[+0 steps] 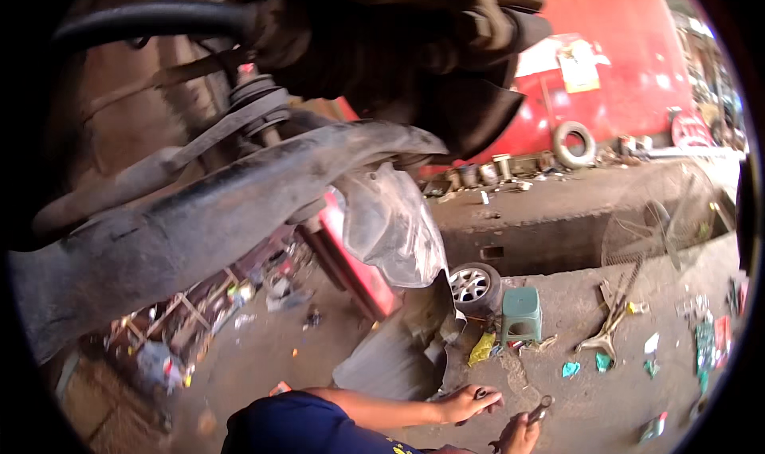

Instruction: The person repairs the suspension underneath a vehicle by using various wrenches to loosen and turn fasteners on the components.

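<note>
Low in the view, my left hand (468,406) reaches out from a dark blue sleeve. Its fingers are closed around a dark ring-ended tool (480,393), most of which the hand covers. Just to the right, my right hand (519,436) grips a wrench (543,407) with its ring end pointing up. The hands are close together but apart. Both are well below a raised vehicle's underside, where a grey suspension arm (231,195) runs across the upper left. A rubber-booted joint (259,103) sits above the arm; neither hand touches these parts.
A loose wheel (472,285) lies beside a green plastic stool (521,315). Farther right stands a wire-caged fan (657,219). A long pit (542,243) cuts the floor before a red wall (613,72). A tyre (574,144) leans there. Scraps and packages litter the ground.
</note>
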`<state>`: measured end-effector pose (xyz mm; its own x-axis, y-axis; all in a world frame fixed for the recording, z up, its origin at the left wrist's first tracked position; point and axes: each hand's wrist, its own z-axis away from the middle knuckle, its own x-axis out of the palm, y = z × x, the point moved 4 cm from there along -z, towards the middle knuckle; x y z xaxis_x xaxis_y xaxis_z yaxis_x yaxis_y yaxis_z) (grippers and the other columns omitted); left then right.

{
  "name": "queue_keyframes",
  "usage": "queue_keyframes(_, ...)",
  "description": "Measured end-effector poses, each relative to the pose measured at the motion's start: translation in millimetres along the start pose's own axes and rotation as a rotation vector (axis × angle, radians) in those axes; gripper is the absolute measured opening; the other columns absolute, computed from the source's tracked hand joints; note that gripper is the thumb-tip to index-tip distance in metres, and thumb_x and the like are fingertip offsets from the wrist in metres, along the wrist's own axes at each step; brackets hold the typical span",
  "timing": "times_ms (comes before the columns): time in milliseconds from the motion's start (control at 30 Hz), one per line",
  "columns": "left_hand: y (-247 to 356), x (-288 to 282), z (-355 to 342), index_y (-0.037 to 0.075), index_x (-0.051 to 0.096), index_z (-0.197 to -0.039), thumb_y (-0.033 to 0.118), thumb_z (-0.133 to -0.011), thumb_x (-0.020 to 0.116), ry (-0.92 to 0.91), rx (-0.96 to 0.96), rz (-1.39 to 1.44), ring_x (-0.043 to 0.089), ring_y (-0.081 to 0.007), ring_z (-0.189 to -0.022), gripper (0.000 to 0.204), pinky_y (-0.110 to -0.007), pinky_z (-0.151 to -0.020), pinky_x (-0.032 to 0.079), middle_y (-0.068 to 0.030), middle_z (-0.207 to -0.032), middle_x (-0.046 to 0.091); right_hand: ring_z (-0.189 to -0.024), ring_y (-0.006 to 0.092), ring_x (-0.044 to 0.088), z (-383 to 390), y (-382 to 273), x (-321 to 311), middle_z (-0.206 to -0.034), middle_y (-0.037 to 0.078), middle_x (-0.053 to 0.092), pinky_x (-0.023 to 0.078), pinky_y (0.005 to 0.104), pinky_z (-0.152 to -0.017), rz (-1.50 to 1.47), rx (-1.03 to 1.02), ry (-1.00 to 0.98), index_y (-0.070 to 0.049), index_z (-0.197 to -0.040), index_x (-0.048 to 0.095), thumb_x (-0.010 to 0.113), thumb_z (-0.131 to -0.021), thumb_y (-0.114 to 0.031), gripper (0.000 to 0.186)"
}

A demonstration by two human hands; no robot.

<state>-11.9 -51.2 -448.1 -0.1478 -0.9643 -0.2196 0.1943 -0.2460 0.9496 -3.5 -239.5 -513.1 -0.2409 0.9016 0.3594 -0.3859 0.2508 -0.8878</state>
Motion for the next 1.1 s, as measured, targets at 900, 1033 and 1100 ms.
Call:
queue_keyframes(900, 43.4, 109.6, 0.7, 0.002, 0.064, -0.102, 0.035, -0.106, 0.054, 0.65, -0.04, 0.105, 0.056, -0.0111, -0.085, 0.035, -0.031, -0.079, 0.047, -0.0023, -0.088, 0.063, -0.091, 0.0186, 0.067, -39.7, -42.8, -92.0, -0.104, 0.015, 0.072, 0.055, 0.0338, -0.079, 0.467, -0.131, -0.842, 0.006, -0.123, 0.063, 0.061, -0.099, -0.02, 0.036)
queue_keyframes(1033, 36.9, 113.4, -1.2, 0.004, 0.064, -0.101, 0.031, -0.104, 0.059, 0.555, 0.036, 0.108, 0.054, -0.0097, -0.084, 0.028, -0.029, -0.079, 0.047, -0.0004, -0.087, 0.062, -0.1, 0.0198, 0.066, -32.1, -66.1, -89.1, -0.113, 0.017, 0.072, 0.054, 0.0359, -0.087, 0.511, 0.122, -0.843, 0.009, -0.124, 0.063, 0.065, -0.096, -0.016, 0.038)
queue_keyframes(1100, 34.1, 111.8, -2.9, 0.004, 0.064, -0.101, 0.031, -0.104, 0.06, 0.512, 0.026, 0.093, 0.055, -0.0099, -0.085, 0.027, -0.029, -0.079, 0.047, -0.001, -0.088, 0.064, -0.098, 0.0186, 0.066, -29.5, -84.0, -89.1, -0.109, 0.016, 0.073, 0.054, 0.0347, -0.086, 0.546, 0.107, -0.849, 0.007, -0.122, 0.065, 0.065, -0.097, -0.017, 0.036)
